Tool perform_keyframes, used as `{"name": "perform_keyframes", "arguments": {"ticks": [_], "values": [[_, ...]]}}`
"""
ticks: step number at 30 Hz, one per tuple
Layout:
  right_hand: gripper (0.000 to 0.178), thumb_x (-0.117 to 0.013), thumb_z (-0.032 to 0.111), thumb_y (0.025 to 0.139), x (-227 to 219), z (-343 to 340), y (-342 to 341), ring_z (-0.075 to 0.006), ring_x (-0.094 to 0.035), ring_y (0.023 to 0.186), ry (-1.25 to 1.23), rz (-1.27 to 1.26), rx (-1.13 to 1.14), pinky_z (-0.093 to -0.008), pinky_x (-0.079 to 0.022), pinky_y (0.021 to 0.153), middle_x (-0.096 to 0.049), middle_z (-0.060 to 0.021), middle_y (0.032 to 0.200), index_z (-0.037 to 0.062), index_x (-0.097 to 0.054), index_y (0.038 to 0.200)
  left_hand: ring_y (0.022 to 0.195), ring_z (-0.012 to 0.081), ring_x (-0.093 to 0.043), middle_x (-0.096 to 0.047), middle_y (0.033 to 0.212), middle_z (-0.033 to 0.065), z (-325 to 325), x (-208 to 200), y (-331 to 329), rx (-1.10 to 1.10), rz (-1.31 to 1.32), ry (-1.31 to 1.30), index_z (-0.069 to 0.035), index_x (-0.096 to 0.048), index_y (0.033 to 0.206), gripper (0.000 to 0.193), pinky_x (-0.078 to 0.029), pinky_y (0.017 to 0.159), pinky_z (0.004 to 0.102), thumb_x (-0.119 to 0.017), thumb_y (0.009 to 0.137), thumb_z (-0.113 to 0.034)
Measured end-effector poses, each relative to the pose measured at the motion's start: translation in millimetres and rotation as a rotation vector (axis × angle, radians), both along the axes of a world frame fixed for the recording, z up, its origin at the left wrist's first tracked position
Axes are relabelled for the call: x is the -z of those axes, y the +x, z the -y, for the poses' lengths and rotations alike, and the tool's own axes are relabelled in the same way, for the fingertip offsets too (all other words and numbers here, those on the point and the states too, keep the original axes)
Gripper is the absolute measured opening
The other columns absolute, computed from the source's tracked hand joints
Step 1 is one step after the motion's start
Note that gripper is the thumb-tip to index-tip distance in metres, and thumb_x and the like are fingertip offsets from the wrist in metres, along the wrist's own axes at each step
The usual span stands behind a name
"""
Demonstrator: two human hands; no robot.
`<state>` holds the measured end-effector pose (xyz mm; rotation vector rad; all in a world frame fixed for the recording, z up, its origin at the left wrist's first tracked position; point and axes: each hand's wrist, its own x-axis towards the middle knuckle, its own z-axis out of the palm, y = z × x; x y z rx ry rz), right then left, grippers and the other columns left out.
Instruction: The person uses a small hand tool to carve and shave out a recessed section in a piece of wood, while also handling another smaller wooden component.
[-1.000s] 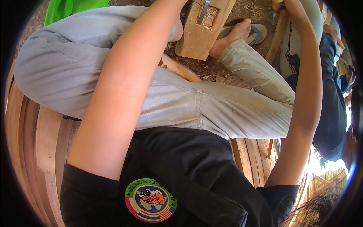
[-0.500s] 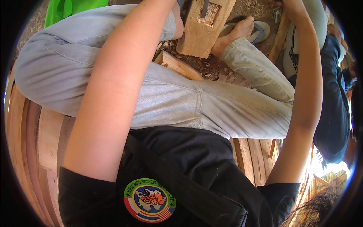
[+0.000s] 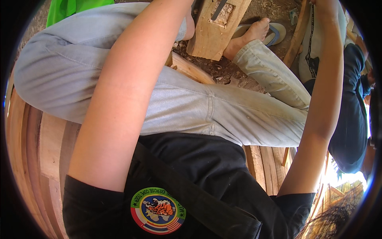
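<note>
A thick wooden block (image 3: 205, 42) lies on the ground between my feet, with a rectangular recess (image 3: 226, 18) cut into its upper face. Into that recess reaches a dark flat metal blade (image 3: 218, 10), chisel-like; its upper end is beyond the top edge. My left forearm runs up toward the block, but my left hand is outside the picture, so its hold cannot be seen. At the top right, only the base of my right hand (image 3: 327, 5) shows, to the right of the block; its fingers are cut off.
Wood chips litter the dirt floor (image 3: 238, 77). A wood piece (image 3: 191, 67) lies beside my leg, and a narrow board (image 3: 296, 38) slants at the right. My bare foot (image 3: 252, 34) is beside a sandal (image 3: 276, 34). Another person's dark-clothed limb (image 3: 349, 119) is close at right. Bright green material (image 3: 77, 6) lies top left.
My right hand has moved right and up, mostly leaving the picture. My left forearm has shifted slightly right. The block and blade look nearly the same, shifted slightly right.
</note>
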<state>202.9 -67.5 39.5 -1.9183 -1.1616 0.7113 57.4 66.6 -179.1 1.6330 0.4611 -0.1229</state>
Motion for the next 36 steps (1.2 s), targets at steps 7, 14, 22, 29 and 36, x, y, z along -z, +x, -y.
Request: {"name": "perform_keyframes", "arguments": {"ticks": [7,14,22,29,36], "values": [[0.052,-0.055,0.029,0.106,30.4,2.1,45.6,-0.0158,-0.055,0.125,-0.248,-0.055,0.119,-0.0268,-0.048,0.1,-0.062,-0.0105,0.139,0.004,-0.05,0.151,0.08,0.0188,-0.07,-0.073,0.088,0.0114,2.9,-5.9,3.5,0.005,-0.1,-0.058,-0.001,-0.073,0.101,0.024,-0.056,0.073,0.0357,-0.074,0.091,-0.023],[0.05,-0.053,0.033,0.106,31.3,-8.8,-18.9,-0.0065,-0.059,0.075,-0.446,-0.191,0.127,-0.023,-0.044,0.058,-0.07,-0.002,0.111,0.0097,-0.053,0.15,0.108,0.0353,-0.071,-0.074,0.109,0.0238,12.5,-16.1,-2.1,-0.076,-0.226,0.363,-0.006,-0.075,0.111,0.036,-0.054,0.094,0.0445,-0.074,0.087,-0.033],[0.046,-0.047,0.031,0.108,27.8,35.9,-75.3,-0.0045,-0.056,0.062,-0.288,-0.51,0.318,-0.0211,-0.04,0.049,-0.067,0.0006,0.092,0.0089,-0.054,0.148,0.081,0.0207,-0.072,-0.075,0.09,0.0131,-10.7,-2.4,-35.8,-0.295,-0.313,0.016,-0.003,-0.074,0.099,0.029,-0.056,0.074,0.0375,-0.07,0.092,-0.031],[0.049,-0.047,0.032,0.109,-24.8,56.3,-119.0,-0.0049,-0.058,0.06,-0.269,-0.48,0.432,-0.0203,-0.04,0.049,-0.068,-0.0003,0.089,0.0059,-0.051,0.15,0.094,0.023,-0.073,-0.076,0.102,0.009,20.1,-152.4,-79.4,0.292,-0.102,0.407,-0.011,-0.068,0.113,0.036,-0.056,0.084,0.0359,-0.081,0.085,-0.029],[0.053,-0.047,0.029,0.109,-63.5,50.5,-152.2,-0.0108,-0.067,0.086,0.071,-0.562,0.52,-0.0234,-0.052,0.058,-0.069,-0.0097,0.116,-0.0002,-0.043,0.153,0.091,0.0248,-0.071,-0.075,0.102,0.0076,36.6,-139.1,-112.8,0.181,0.015,0.395,-0.012,-0.068,0.113,0.033,-0.054,0.086,0.0339,-0.077,0.088,-0.031]]}}
